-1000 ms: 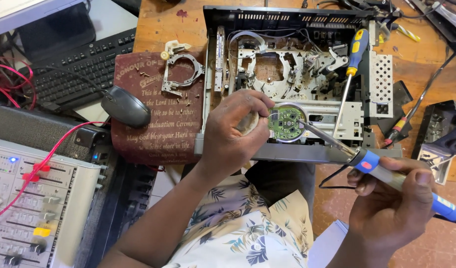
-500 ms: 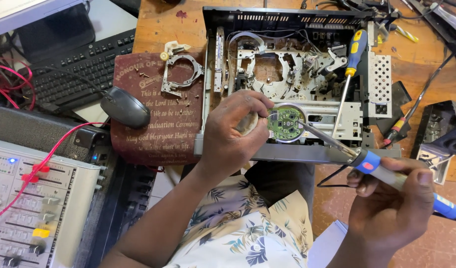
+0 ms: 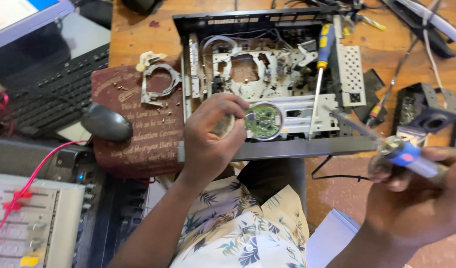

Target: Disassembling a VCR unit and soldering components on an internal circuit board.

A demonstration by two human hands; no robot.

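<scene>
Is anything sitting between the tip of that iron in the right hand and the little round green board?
Yes. A blue-and-yellow screwdriver stands leaning in the opened chassis, its shaft crossing between the soldering iron in the right hand and the round green circuit board that the left hand holds.

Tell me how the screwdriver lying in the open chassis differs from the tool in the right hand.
The screwdriver lies untouched, nearly upright in the picture, on the open chassis; the blue-handled tool is gripped by the right hand and slants up to the left. The screwdriver's handle is blue and yellow and sharp in view; the held tool's is blue with a red spot, and blurred. Both have a thin metal shaft.
</scene>
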